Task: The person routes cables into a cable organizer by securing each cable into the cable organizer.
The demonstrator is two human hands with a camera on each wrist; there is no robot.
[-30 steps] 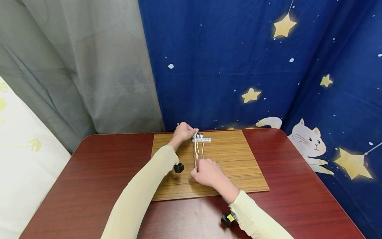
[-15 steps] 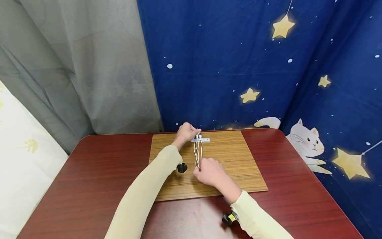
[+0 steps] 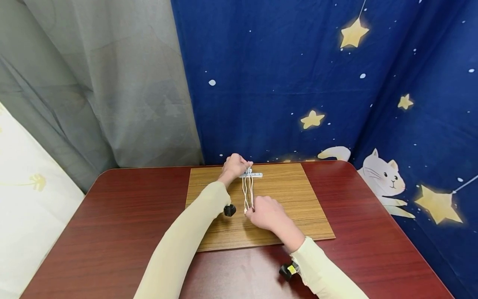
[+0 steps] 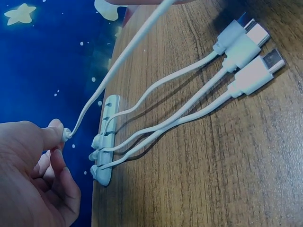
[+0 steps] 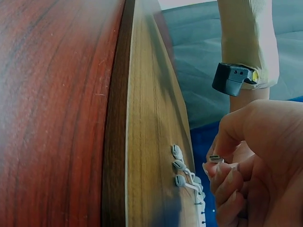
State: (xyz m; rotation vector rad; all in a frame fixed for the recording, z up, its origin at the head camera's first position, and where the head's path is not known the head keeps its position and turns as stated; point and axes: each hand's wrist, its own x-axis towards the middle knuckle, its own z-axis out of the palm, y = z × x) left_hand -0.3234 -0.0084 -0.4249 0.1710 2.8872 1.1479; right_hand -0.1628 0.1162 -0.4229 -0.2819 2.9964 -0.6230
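Observation:
A short white charging cable (image 4: 109, 78) is stretched between my two hands. My left hand (image 3: 234, 165) pinches its small far end between thumb and fingertips, just off the cable clip strip (image 4: 110, 123) in the left wrist view. My right hand (image 3: 266, 212), nearer the body, holds the end with the metal plug (image 5: 215, 159). Three other white cables (image 4: 177, 118) sit in slots at one end of the strip. Their white plugs (image 4: 255, 74) lie on the wooden board (image 3: 295, 203). Several other slots in the strip show no cable.
The board lies on a dark red table (image 3: 123, 216), close to its back edge. Behind hang a blue star-patterned curtain (image 3: 261, 83) and a grey curtain (image 3: 142, 83). Black wrist cameras (image 3: 229, 210) are strapped to both forearms.
My left hand has shifted slightly right along the strip, carrying its end of the cable. My right hand has also moved a little right, still holding the plug end.

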